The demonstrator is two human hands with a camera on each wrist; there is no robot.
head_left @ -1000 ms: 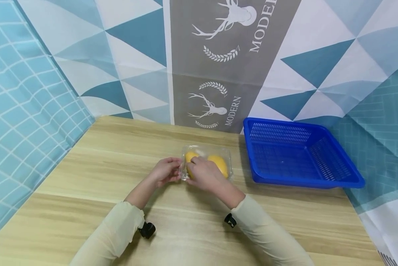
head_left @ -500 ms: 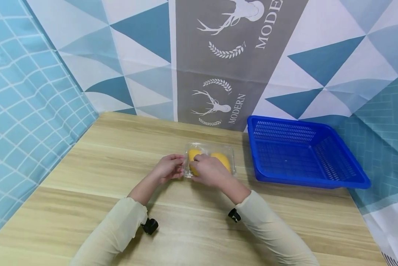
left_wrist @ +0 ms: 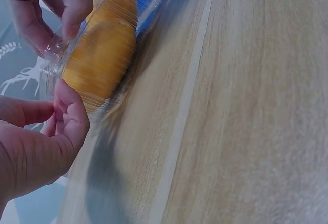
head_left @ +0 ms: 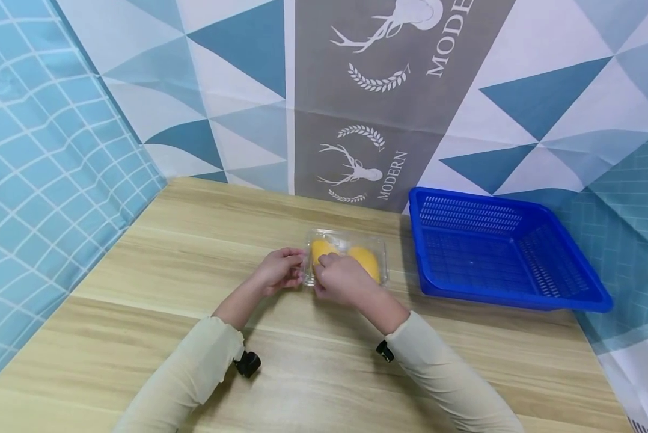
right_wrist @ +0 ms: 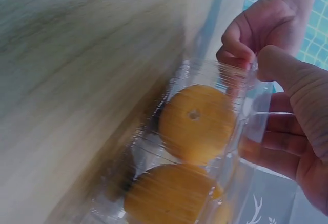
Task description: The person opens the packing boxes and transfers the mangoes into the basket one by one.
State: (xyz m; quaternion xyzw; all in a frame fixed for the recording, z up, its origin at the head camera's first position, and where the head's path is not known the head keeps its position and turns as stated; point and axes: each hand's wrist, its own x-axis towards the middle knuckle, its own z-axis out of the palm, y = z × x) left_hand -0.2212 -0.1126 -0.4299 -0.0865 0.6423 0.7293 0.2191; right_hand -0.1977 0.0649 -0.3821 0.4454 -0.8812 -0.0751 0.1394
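Observation:
A clear plastic fruit box (head_left: 380, 243) sits on the table, with two yellow mangoes (head_left: 366, 260) inside. Lines on its ribbed clear wall show in both wrist views. My left hand (head_left: 278, 272) is at the box's left end, thumb and fingertips pinching the edge near the corner. Over the box's left part lies my right hand (head_left: 345, 281), hiding some of the nearer mango. In the right wrist view, the right thumb (right_wrist: 282, 67) presses the rim at the corner beside the left fingertips, while the other fingers (right_wrist: 279, 131) bend behind the translucent edge.
A blue perforated basket (head_left: 464, 264) stands on the table to the right of the box. Patterned cloth (head_left: 248, 90) hangs behind the wooden table (head_left: 313, 373), and blue checked cloth (head_left: 48, 150) hangs at the left.
The head view has shifted slightly, so box, basket and hands all sit a little further right in it. Both hands stay at the box's left end; the right fingers have shifted slightly.

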